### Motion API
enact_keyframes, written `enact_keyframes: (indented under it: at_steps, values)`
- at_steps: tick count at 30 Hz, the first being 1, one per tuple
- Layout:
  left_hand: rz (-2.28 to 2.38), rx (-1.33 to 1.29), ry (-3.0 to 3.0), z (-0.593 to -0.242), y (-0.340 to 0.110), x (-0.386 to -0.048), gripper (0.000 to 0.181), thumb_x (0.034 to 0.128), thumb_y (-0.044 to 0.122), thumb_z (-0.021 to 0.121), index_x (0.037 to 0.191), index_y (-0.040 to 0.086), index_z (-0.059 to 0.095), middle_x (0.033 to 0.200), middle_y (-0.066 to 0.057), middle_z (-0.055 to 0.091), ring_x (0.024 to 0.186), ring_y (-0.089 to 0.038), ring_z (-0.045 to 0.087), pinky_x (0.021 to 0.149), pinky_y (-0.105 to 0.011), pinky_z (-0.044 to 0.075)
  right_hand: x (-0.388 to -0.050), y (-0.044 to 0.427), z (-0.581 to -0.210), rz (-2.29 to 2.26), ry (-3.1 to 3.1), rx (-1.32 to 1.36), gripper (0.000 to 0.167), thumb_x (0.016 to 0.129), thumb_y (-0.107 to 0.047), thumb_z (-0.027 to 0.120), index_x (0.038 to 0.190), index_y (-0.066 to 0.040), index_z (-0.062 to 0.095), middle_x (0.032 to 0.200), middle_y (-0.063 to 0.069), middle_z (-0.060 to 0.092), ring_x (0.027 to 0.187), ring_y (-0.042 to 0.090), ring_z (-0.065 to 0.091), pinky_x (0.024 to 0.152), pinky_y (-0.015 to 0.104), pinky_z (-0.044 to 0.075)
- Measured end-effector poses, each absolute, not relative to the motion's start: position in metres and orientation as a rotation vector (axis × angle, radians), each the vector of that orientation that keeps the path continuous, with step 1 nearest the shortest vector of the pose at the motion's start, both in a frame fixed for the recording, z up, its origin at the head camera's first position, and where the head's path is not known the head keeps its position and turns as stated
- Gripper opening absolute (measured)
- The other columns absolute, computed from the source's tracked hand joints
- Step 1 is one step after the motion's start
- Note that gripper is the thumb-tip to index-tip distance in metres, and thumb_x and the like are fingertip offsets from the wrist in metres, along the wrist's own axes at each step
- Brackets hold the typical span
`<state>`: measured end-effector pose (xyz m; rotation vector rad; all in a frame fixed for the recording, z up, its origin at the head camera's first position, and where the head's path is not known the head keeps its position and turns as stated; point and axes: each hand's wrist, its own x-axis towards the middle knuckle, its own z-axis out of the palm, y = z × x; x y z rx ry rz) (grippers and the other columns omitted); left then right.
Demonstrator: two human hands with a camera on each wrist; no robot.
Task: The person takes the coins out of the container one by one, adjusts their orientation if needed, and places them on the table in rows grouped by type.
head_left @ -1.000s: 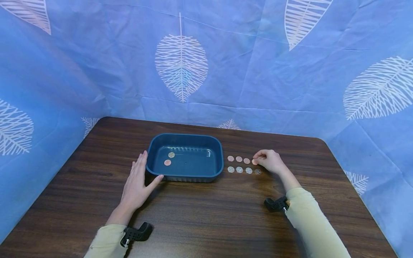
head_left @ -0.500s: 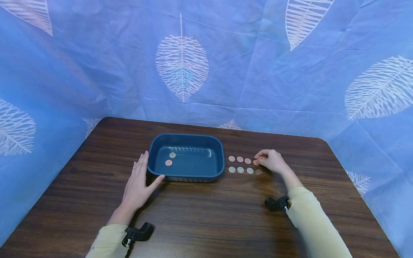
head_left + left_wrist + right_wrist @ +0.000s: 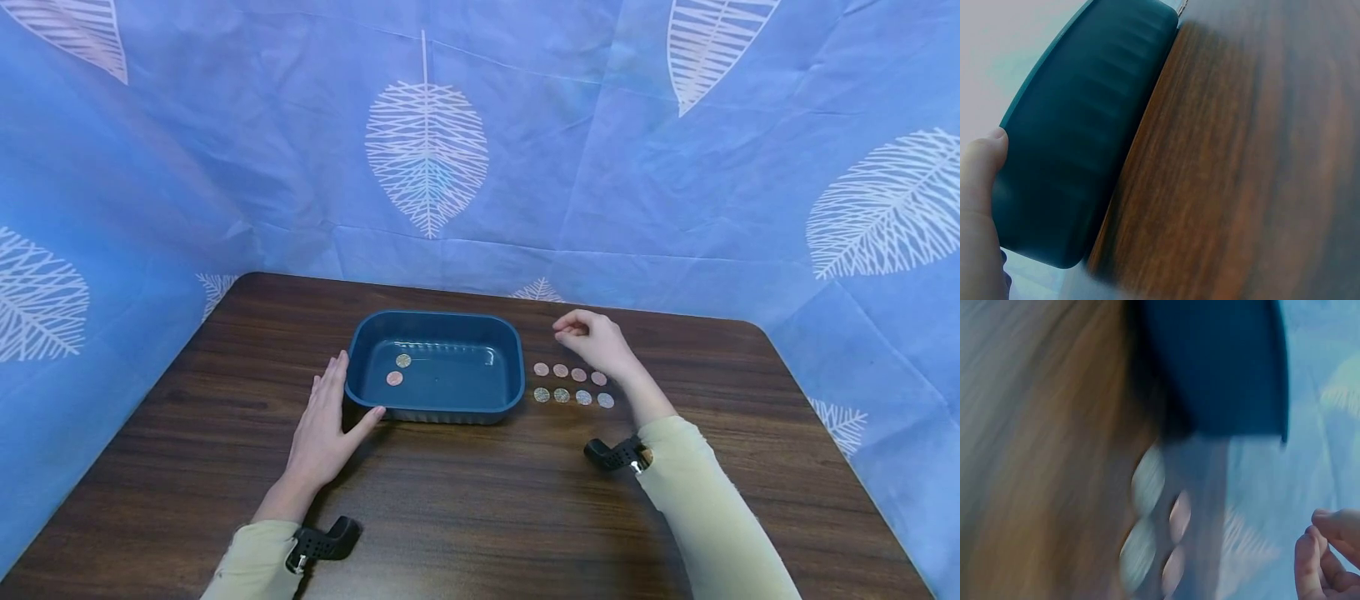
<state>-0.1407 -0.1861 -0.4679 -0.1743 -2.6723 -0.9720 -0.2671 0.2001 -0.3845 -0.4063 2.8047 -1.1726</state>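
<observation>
A blue plastic tray (image 3: pixel 435 408) stands on the table; inside it lie a silvery coin (image 3: pixel 403 361) and a copper-coloured coin (image 3: pixel 394 378). My left hand (image 3: pixel 324 433) rests against its left end, fingers straight along the side and thumb at the front rim. Past the tray's right end, coins lie in two rows: copper-coloured coins (image 3: pixel 578 375) behind, silvery coins (image 3: pixel 562 396) in front. Above and behind these rows my right hand (image 3: pixel 597 340) hovers in the air, fingers loosely bent. In the right wrist view no coin shows between its fingertips (image 3: pixel 1325 515).
A dark wood-grain table (image 3: pixel 465 500) carries everything. Behind it and at both sides hangs a blue cloth (image 3: pixel 300 150) with white leaf prints. Black wrist-worn devices (image 3: pixel 615 455) sit below each hand.
My right hand has let go of the last copper-coloured coin at the right end of the back row, then risen and moved left toward the tray. The left hand stays put.
</observation>
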Motion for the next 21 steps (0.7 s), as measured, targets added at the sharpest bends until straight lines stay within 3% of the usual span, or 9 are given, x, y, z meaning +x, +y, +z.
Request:
enact_keyframes:
  at_steps: [5,21]
  values:
    - [-0.964,-0.178,-2.668,-0.469,-0.186,-0.141,0.089,0.0886,0.045,0.063,0.154,0.009,0.014,0.158,-0.012,0.018,0.143,-0.033,0.015,0.116,-0.047,0.009,-0.269,0.156,-0.375,-1.243,2.749,-0.541,0.021,0.094,-0.016,0.062,0.111,-0.005,0.065,0.099,0.008,0.065,0.093,0.023,0.063,0.081,0.039,0.052]
    - [-0.958,-0.171,-2.678,-0.468,-0.186,-0.142,0.089,0.0885,0.046,0.063,0.154,0.009,0.014,0.158,-0.013,0.018,0.143,-0.033,0.015,0.115,-0.049,0.01,-0.254,0.036,-0.388,-1.244,2.518,-0.89,0.019,0.093,-0.011,0.063,0.109,-0.002,0.066,0.097,0.002,0.061,0.086,0.014,0.059,0.073,0.024,0.05]
